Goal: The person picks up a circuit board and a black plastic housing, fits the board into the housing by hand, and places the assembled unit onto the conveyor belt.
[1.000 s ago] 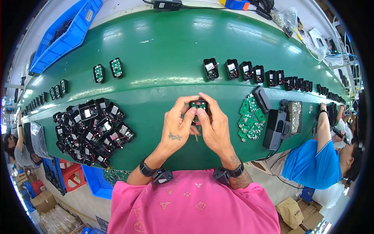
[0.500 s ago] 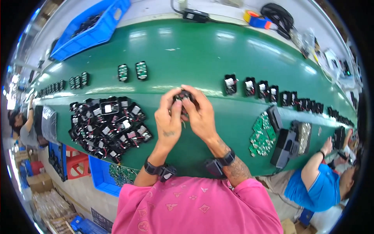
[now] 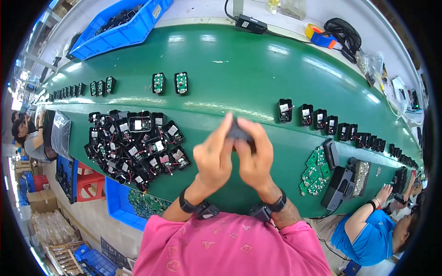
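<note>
Between my hands, over the middle of the green bench, is a small black plastic housing (image 3: 240, 132) with its plain dark side showing. My left hand (image 3: 214, 154) grips it from the left with closed fingers. Around its right side, my right hand (image 3: 257, 154) is closed as well. What lies on the housing's far side is hidden. To the left of my hands spreads a pile of black housings (image 3: 133, 147) with silvery parts and thin red wires. Two housings with green circuit boards (image 3: 181, 83) stand farther back on the bench.
Loose green circuit boards (image 3: 315, 172) lie at the right, beside a black device (image 3: 338, 186). A row of black housings (image 3: 320, 118) runs off to the right. A blue crate (image 3: 115, 27) stands at the back left. A co-worker in a blue shirt (image 3: 368, 234) sits at the right.
The housing has been turned, so a plain dark side shows where its inside parts and wires were visible. My hands have changed their hold. The whole view has shifted slightly.
</note>
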A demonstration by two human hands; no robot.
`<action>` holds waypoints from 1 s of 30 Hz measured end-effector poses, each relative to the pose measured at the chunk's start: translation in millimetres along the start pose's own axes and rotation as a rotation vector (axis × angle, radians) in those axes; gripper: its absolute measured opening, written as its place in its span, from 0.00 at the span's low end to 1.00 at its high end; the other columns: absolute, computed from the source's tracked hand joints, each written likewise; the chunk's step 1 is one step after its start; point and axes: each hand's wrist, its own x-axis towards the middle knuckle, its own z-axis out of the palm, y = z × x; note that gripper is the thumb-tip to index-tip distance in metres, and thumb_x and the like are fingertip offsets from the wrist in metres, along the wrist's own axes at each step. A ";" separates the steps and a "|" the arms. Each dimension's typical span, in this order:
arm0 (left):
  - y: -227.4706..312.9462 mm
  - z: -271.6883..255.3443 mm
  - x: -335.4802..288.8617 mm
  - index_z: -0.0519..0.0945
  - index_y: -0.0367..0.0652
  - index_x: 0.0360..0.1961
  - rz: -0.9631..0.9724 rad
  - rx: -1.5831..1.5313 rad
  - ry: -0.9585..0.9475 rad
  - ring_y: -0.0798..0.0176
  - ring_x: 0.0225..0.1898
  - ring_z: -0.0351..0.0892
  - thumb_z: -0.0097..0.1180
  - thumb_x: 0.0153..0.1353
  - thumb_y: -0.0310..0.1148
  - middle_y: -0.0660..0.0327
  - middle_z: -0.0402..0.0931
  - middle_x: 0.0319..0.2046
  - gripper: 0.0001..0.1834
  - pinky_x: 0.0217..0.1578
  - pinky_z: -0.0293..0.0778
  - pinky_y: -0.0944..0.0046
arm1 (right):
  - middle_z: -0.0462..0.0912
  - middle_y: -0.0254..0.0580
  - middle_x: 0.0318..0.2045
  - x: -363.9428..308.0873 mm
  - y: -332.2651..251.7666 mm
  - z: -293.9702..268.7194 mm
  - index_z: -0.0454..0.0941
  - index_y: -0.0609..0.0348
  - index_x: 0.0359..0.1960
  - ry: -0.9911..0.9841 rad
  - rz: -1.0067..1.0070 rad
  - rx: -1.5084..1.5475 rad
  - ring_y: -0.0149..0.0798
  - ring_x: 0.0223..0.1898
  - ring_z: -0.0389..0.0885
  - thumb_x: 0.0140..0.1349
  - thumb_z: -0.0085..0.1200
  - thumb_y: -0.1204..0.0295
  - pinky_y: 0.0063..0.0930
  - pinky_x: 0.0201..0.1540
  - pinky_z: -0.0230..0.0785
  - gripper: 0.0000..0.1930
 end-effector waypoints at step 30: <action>-43.0 134.2 5.6 0.65 0.42 0.67 -0.102 0.075 -0.253 0.49 0.53 0.77 0.67 0.57 0.39 0.46 0.67 0.62 0.38 0.47 0.73 0.48 | 0.79 0.51 0.22 -38.8 33.2 -128.1 0.79 0.63 0.31 0.003 0.548 -0.775 0.53 0.26 0.80 0.63 0.60 0.67 0.43 0.30 0.70 0.10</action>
